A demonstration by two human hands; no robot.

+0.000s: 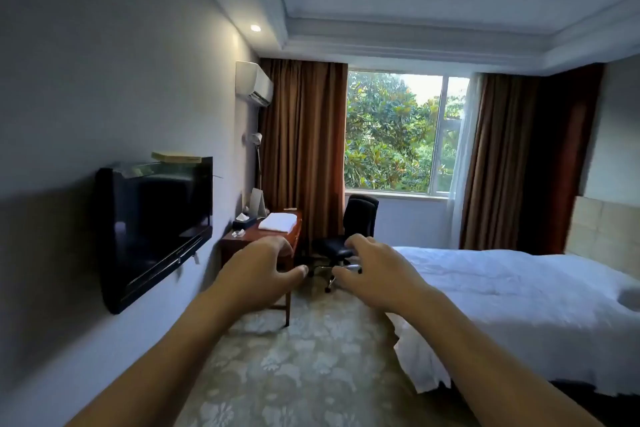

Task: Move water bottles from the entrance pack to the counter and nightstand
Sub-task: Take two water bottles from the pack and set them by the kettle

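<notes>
Both bare hands extend forward at chest level, holding nothing. Left hand (258, 269): fingers loosely curled, thumb apart. Right hand (377, 270): fingers loosely curled, thumb apart. No water bottle is visible. The reddish-brown wooden desk (242, 241) carries a folded white towel (278, 221). A white-sheeted bed (519, 305) lies right.

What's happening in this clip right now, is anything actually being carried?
Nothing is in hand. A person stands in a hotel room with both arms stretched forward, left hand and right hand empty with fingers loosely curled. Ahead are a wooden desk with a folded white towel, a black office chair, and the bed on the right. No water bottles are in view.
</notes>
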